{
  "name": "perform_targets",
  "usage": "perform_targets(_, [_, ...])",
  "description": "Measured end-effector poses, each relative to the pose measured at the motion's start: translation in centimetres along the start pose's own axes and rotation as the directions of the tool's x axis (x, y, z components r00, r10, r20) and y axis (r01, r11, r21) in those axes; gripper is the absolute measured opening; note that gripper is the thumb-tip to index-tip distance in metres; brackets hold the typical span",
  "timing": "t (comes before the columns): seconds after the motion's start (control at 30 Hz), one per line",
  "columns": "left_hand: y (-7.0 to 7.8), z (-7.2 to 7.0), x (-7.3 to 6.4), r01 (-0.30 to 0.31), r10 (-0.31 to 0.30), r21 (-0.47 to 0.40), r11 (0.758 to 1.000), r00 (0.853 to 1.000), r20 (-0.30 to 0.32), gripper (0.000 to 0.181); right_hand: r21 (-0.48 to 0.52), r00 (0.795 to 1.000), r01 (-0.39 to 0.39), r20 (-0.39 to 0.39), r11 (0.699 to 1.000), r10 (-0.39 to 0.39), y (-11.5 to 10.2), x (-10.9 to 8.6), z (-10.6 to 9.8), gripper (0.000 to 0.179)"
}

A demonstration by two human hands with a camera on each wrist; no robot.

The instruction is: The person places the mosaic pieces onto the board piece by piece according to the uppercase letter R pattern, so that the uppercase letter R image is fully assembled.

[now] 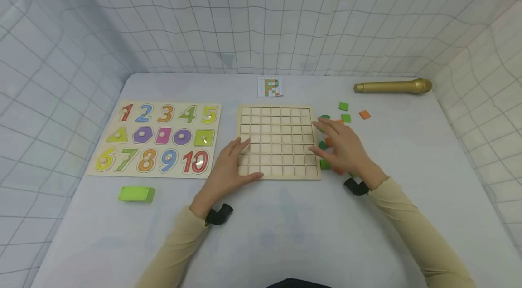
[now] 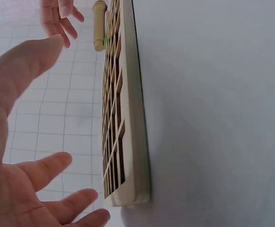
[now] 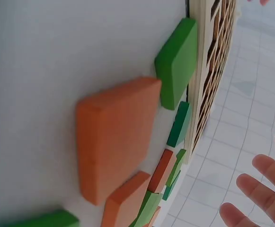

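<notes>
A pale wooden grid board [image 1: 276, 139] lies flat between the two hands, its square cells holding nothing. The left hand [image 1: 226, 168] is at the board's lower left corner, fingers spread and thumb pointing along the near edge. Over the right edge is the right hand [image 1: 344, 145], its fingers apart and holding nothing. Beneath and around it lie loose square tiles, among them an orange tile [image 3: 116, 137] and a green tile [image 3: 180, 61] close to the board's side. The right hand hides some tiles in the head view. Whether either hand touches the board, I cannot tell.
On the left lies a number and shape puzzle board [image 1: 137, 118], with a green block [image 1: 136, 194] in front of it. Behind the grid board is a small pattern card [image 1: 270, 86]. A gold microphone [image 1: 391, 86] rests at the back right, near several scattered tiles.
</notes>
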State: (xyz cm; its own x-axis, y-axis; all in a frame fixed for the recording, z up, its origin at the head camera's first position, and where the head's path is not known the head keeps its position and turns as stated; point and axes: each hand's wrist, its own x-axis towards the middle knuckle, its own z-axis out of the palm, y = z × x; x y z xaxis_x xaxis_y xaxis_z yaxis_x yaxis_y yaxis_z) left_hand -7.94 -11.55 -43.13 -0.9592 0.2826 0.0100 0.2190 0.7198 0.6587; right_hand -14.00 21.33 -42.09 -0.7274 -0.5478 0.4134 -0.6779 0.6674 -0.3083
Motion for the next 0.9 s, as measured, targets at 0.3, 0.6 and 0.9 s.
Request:
perform_targets(0.3, [-0.6, 1.8, -0.4, 0.005, -0.003, -0.098, 0.995, 1.0, 0.023, 0.098, 0.033, 0.992, -0.073, -0.104, 0.997, 0.076, 1.1, 0.6, -0.7, 0.056])
perform_targets(0.6, [-1.1, 2.4, -0.5, 0.001, -0.003, -0.087, 0.996, 1.0, -0.022, 0.104, 0.06, 0.943, -0.138, -0.296, 0.989, 0.15, 3.4, 1.6, -1.8, 0.045])
perform_targets(0.9, [-1.4, 3.3, -0.6, -0.026, 0.025, -0.007, 1.0, 0.99, -0.139, 0.098, 0.021, 0.901, -0.255, -0.357, 0.967, 0.246, 7.3, 1.5, -3.1, 0.039])
